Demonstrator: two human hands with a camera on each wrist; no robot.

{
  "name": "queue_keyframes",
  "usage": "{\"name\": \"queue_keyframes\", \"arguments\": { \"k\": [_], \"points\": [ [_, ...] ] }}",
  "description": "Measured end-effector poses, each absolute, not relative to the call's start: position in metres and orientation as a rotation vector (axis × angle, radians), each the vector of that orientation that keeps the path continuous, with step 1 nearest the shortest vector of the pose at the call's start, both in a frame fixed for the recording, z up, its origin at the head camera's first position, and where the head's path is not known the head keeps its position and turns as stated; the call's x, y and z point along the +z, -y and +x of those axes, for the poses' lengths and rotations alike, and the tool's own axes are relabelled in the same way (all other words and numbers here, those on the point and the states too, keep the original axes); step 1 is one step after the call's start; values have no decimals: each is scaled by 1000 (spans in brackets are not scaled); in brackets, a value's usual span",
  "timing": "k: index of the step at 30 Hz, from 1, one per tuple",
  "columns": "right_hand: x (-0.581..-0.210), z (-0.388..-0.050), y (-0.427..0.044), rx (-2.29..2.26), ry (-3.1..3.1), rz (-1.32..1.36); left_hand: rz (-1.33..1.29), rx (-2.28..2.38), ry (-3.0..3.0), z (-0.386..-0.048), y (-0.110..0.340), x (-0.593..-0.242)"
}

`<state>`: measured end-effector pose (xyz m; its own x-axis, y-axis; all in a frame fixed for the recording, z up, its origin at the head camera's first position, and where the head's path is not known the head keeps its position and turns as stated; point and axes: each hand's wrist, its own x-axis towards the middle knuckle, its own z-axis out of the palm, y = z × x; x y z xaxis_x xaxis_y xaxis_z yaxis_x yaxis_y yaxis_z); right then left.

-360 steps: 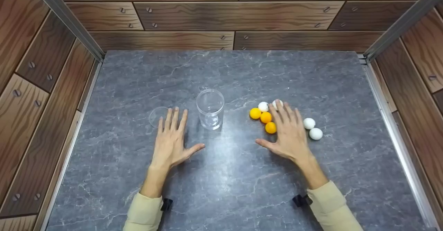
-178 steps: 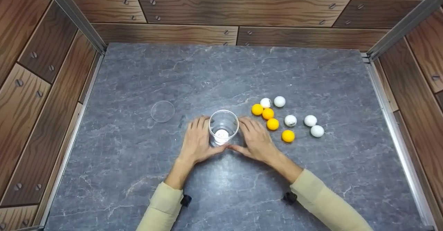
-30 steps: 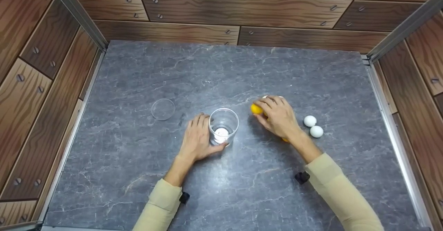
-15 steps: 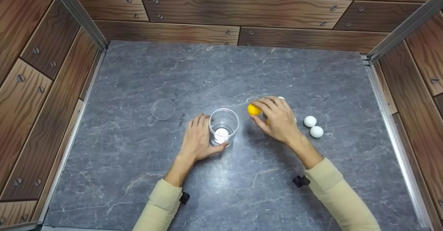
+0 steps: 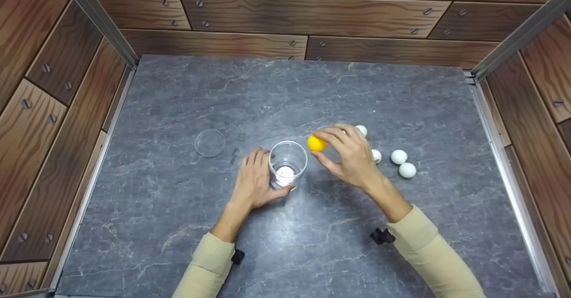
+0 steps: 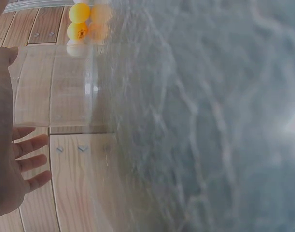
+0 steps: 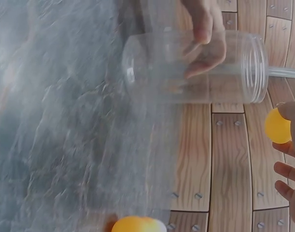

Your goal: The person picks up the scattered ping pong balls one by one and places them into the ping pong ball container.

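Observation:
A clear cylindrical jar [image 5: 288, 159] stands upright on the grey table, its mouth uncovered. The left hand [image 5: 254, 180] curls round its left side, thumb at the near side; the left wrist view shows this hand [image 6: 9, 154] against the clear wall. Just right of the jar's rim, the right hand [image 5: 350, 157] pinches an orange ball [image 5: 316, 143] between thumb and fingers. That ball [image 7: 278, 125] also shows at the right edge of the right wrist view. White balls [image 5: 399, 157] lie beyond the right hand, which hides part of the group.
A clear round lid [image 5: 210, 143] lies flat on the table [image 5: 178, 217], left of the jar. Wood-patterned panels [image 5: 250, 14] stand behind and at both sides. In the left wrist view, orange balls [image 6: 79, 31] are seen past the jar.
Both hands were spread apart at first; then both held the jar, moved nearer. The right hand has since let go, taken an orange ball from the group and carried it left towards the jar.

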<state>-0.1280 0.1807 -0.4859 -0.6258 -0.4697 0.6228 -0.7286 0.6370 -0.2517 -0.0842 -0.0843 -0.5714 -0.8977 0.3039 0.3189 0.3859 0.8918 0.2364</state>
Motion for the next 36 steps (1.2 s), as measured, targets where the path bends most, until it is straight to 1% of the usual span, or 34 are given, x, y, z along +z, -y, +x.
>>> {"name": "queue_keyframes", "arguments": {
  "k": [13,36],
  "points": [
    [-484,-122,-156,684,2319,1036,-497,-403,2820,-82,86,-572],
    [-494,-118,-134,683,2386,1126,-513,-388,2814,-83,84,-570]
  ]
}}
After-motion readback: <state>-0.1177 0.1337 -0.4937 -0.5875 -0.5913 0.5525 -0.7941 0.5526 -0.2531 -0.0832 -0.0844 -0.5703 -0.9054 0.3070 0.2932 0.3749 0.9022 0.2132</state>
